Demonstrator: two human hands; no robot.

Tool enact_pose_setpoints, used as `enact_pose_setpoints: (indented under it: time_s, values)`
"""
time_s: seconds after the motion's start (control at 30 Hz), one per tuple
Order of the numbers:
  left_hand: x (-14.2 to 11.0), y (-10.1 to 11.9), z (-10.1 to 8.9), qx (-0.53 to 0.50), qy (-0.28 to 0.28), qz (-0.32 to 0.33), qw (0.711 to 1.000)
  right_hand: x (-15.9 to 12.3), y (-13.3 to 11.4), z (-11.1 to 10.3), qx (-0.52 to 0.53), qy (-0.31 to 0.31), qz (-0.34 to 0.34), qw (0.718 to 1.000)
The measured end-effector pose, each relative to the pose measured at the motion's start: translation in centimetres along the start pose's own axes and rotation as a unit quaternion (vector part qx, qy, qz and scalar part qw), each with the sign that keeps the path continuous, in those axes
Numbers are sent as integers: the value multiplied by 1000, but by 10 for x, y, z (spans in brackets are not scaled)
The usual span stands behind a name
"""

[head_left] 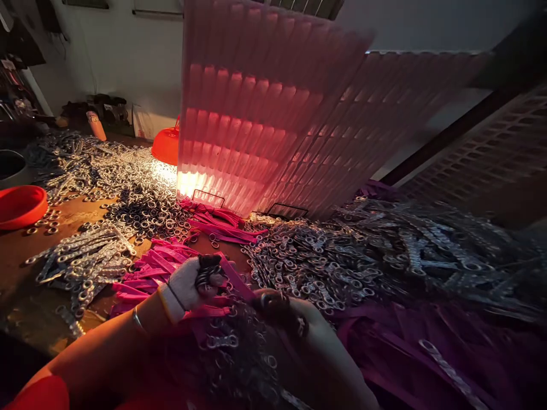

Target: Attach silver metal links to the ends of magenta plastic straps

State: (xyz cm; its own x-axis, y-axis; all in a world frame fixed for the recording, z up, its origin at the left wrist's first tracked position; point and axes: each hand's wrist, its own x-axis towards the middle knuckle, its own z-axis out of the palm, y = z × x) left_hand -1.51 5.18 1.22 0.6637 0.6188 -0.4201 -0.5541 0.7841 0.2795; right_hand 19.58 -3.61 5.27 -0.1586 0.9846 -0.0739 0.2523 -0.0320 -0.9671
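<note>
My left hand, in a white glove with dark fingertips, pinches one end of a flat pink strap. My right hand has its dark-covered fingers closed at the strap's other end; it is partly blurred and in shadow. Between the hands the strap slants down to the right. Behind my left hand lies a heap of pink straps. Below the hands, in my lap area, are dim silvery pieces with ringed ends. Beyond my right hand spreads a large pile of similar ringed pieces.
Pink translucent ribbed panels stand upright at the back, beside a lit red lamp. Loose rings and ringed strips cover the left side. A red bowl sits far left. Purple straps lie at right.
</note>
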Motion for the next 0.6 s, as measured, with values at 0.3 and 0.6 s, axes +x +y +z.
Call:
enact_pose_setpoints:
  time_s: [0.3, 0.6]
  values:
    - [-6, 38, -13, 42, 115, 134, 983, -51, 51, 65, 62, -107, 139, 983]
    - [-53, 8, 17, 373, 101, 162, 908, -19, 19, 57, -136, 19, -119, 983]
